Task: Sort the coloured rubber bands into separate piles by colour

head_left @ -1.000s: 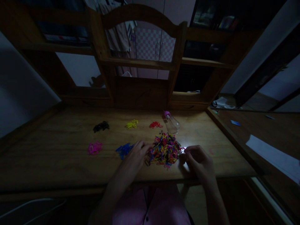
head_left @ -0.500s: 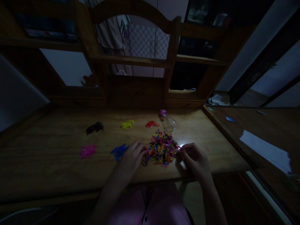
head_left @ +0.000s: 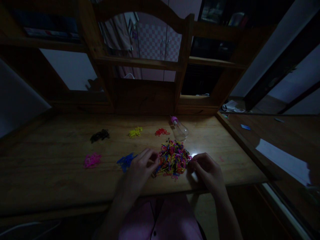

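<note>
A mixed heap of small coloured rubber bands (head_left: 174, 158) lies on the wooden desk between my two hands. My left hand (head_left: 143, 163) is at the heap's left edge, thumb and forefinger bent towards each other in a pinch; what is between the tips is too small to make out. At the right edge, my right hand (head_left: 206, 168) has its fingers curled together close to the bands, their tips in shadow. Left of the heap are separate little piles: blue bands (head_left: 125, 162) beside my left wrist, pink bands (head_left: 92, 160), black bands (head_left: 100, 135), yellow bands (head_left: 135, 132) and red bands (head_left: 162, 132).
Behind the heap lies a clear bulb-shaped bottle (head_left: 181, 131) with a pink cap. A wooden shelf unit (head_left: 145, 96) rises along the desk's back. On the lower surface to the right are white paper (head_left: 282, 161) and a blue card (head_left: 245, 127).
My left hand has shifted slightly up, and its thumb and forefinger now arch more. The right hand stays nearly where it was. The piles look unchanged.
</note>
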`<state>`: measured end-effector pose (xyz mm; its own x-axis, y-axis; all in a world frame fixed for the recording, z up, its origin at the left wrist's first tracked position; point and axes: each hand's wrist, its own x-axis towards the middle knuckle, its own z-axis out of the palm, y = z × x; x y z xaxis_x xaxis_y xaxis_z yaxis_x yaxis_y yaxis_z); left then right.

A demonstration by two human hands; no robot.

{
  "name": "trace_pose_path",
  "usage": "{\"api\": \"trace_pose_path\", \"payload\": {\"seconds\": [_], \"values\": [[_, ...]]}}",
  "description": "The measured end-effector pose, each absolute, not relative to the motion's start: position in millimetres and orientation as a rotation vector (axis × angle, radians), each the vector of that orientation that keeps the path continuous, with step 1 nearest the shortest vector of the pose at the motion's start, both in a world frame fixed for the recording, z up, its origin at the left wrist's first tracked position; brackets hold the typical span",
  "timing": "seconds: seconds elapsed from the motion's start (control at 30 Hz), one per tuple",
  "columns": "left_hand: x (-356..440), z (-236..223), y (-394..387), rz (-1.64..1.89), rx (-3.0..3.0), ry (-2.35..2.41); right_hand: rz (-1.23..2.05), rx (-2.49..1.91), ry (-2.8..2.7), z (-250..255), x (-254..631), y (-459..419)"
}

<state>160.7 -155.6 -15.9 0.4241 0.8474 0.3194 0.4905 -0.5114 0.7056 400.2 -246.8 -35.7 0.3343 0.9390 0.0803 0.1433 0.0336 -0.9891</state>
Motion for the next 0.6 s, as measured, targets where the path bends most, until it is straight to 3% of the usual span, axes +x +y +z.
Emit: {"api": "trace_pose_path", "payload": {"seconds": [0.4, 0.6], "values": [[149.9, -16.5, -154.8, 0.939, 2.172, 1.11, 0.808, -1.428, -1.094, -38.3, 400.7, -244.7], [136.1, -5.2, -162.5, 0.712, 2.181, 1.128, 0.793, -1.422, -1.097, -40.2, 401.2, -244.4]]}}
